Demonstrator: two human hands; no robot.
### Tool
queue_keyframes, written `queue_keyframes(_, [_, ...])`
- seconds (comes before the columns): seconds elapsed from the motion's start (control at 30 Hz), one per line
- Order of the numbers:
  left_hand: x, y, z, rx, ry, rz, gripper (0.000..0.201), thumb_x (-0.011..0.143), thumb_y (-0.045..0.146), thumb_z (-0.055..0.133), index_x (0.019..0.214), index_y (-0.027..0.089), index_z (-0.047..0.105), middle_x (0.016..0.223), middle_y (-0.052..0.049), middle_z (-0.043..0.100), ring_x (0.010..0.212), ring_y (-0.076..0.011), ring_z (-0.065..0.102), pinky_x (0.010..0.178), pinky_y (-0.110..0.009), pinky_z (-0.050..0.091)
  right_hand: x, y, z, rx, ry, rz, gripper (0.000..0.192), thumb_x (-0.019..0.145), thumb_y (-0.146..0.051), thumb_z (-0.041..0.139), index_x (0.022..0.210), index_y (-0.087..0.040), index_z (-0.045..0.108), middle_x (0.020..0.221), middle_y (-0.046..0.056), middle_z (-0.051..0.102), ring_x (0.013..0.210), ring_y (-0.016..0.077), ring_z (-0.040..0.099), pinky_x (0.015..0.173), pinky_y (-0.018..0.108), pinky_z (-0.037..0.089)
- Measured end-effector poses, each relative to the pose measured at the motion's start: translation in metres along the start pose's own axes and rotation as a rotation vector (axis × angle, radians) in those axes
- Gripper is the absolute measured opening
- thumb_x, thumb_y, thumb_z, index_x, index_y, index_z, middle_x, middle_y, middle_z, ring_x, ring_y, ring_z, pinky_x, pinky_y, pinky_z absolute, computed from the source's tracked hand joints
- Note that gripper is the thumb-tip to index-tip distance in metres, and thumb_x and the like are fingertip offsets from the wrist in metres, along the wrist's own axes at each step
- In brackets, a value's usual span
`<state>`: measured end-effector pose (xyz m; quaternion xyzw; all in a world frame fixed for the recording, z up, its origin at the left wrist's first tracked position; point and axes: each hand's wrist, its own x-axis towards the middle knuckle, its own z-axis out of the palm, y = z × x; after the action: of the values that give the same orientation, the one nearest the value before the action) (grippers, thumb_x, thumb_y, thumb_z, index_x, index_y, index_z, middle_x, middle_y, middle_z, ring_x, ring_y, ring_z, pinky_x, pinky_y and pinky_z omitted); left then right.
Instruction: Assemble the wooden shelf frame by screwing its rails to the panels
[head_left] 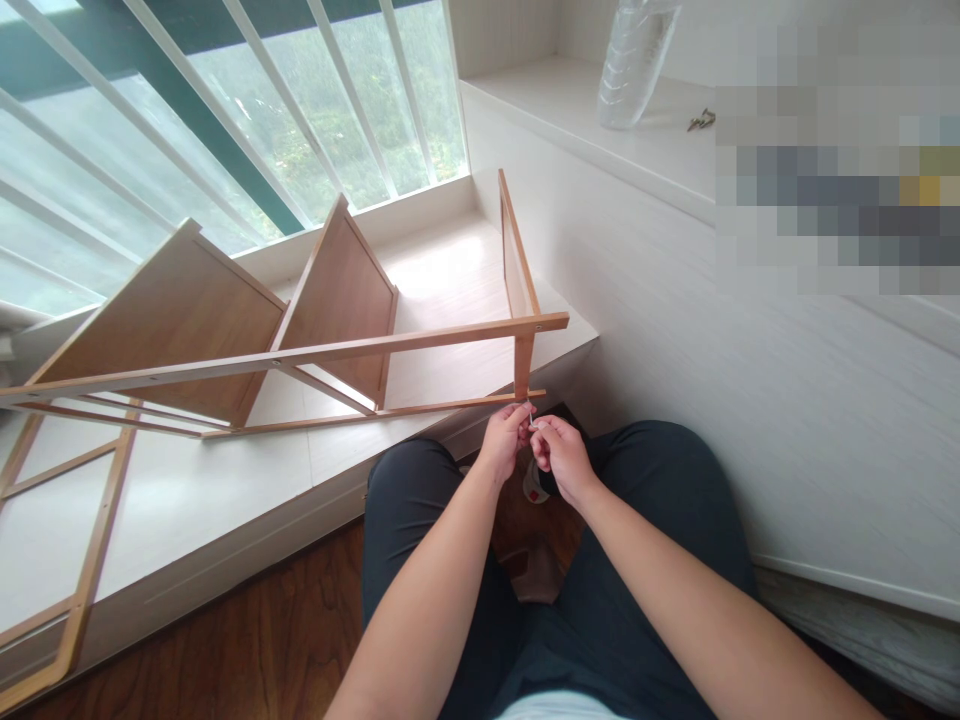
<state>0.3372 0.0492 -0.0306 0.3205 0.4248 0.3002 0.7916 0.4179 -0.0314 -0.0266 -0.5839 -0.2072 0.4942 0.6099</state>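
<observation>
A wooden shelf rack [420,340] lies on its side on the white window ledge, its shelf boards standing on edge. At the near right end of its lower rail, my left hand [507,435] is closed, thumb and fingers pinched together just under the wood. My right hand [561,452] is closed beside it, fingertips almost touching those of the left. Between the fingertips shows a thin, pale metal rod [531,417], perhaps a hex key; its ends are hidden. Whether the left fingers hold the rod, a small part or the rail is hidden.
A separate wooden frame [105,510] leans over the ledge at left. On the raised white shelf [555,90] stand a clear plastic bottle [637,65] and several small screws [702,121]. A white panel wall [712,350] closes the right side. A barred window [247,110] lies behind.
</observation>
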Motion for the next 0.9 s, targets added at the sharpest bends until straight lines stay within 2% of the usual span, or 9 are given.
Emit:
queue_keyframes(0.27, [0.000,-0.001,0.000,0.019,-0.004,0.026,0.045,0.064,0.049,0.089,0.082,0.013,0.071,0.059,0.007,0.043,0.050,-0.0051,0.037,0.049,-0.020,0.029,-0.001,0.001,0.000,0.045,-0.011,0.053,0.030,0.082,-0.051,0.060,0.084,-0.022,0.056,0.055,-0.008,0.048,0.040,0.0074,0.034,0.037,0.020,0.025])
queue_keyframes(0.47, [-0.001,0.000,0.000,0.005,-0.011,0.020,0.048,0.063,0.052,0.089,0.084,0.013,0.070,0.056,0.008,0.041,0.047,-0.0060,0.035,0.044,-0.021,0.027,-0.004,0.009,0.006,-0.045,-0.036,0.000,0.042,0.085,-0.062,0.062,0.076,-0.021,0.056,0.053,-0.005,0.052,0.039,0.0076,0.038,0.035,0.019,0.022])
queue_keyframes(0.9, [-0.002,-0.001,0.000,0.022,-0.004,0.025,0.049,0.060,0.053,0.090,0.082,0.012,0.072,0.059,0.006,0.046,0.051,-0.0053,0.037,0.049,-0.020,0.026,0.007,0.018,0.004,-0.096,0.023,-0.082,0.045,0.088,-0.063,0.058,0.070,-0.024,0.044,0.052,-0.009,0.036,0.040,0.0076,0.030,0.037,0.022,0.024])
